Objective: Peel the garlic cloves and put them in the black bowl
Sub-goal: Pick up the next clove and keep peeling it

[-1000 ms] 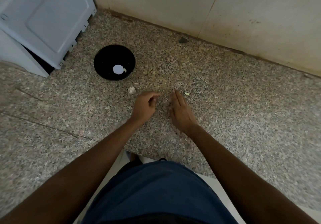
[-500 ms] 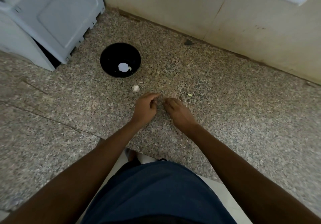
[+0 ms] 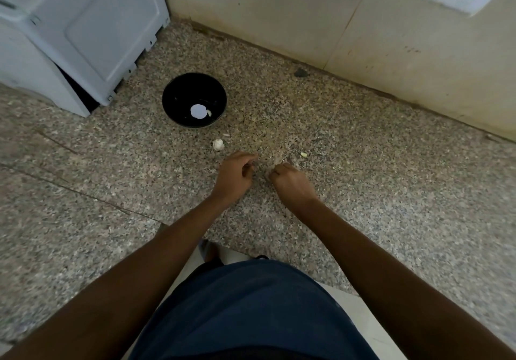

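Garlic: one small whitish clove [image 3: 218, 144] lies loose on the speckled stone floor [image 3: 363, 192], just near-side of the black bowl [image 3: 178, 94] and just beyond the left hand; a smaller pale scrap [image 3: 303, 154], clove or skin I cannot tell, lies beyond the right hand.
Black bowl: sits on the floor close to the white appliance [image 3: 83, 30], with one pale clove [image 3: 208, 113] beside a round white glare spot on its bottom.
Right hand [image 3: 290, 182]: a second ago it lay flat with the fingers stretched out along the floor; now the fingers are curled in toward the palm. Whether they clamp a clove is hidden under the knuckles, so I cannot tell.
Left hand [image 3: 234, 176]: much as it was, fingers bent and the thumb drawn to the fingertips as if pinching; anything between them is too small to make out.
Gap between hands: they have drawn closer and now sit just beside each other, low over the floor.
What it means: to my eye the right hand has gathered something up, and the pair look set for peeling rather than dropping anything in the bowl.
Progress: early, I'd say, with one clove in the bowl and at least one loose outside it.
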